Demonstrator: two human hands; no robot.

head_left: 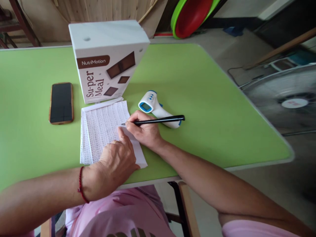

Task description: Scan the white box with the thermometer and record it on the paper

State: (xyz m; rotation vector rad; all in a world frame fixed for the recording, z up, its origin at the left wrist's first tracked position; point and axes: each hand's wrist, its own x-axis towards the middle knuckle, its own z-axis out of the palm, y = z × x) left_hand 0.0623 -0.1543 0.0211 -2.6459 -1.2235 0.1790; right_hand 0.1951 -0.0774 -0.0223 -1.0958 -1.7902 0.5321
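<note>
A black pen (158, 120) is pinched in my right hand (144, 130), its tip at the written part of a white sheet of paper (106, 126). Rows of small handwriting fill much of this sheet, which lies over other written sheets (85, 141). My left hand (117, 161) rests on the sheet's lower part, index finger stretched out close to the pen tip and the other fingers partly bent; it grips nothing. Just beyond my right hand lies a white and blue infrared thermometer (154, 104), partly hidden behind the hand and pen.
A white NutriMotion box (108, 59) stands upright behind the papers. To the left lies a phone (61, 102) in a brown case. All sit on a green table (209, 108) with a pale edge. A fan (291, 102) stands off the right side.
</note>
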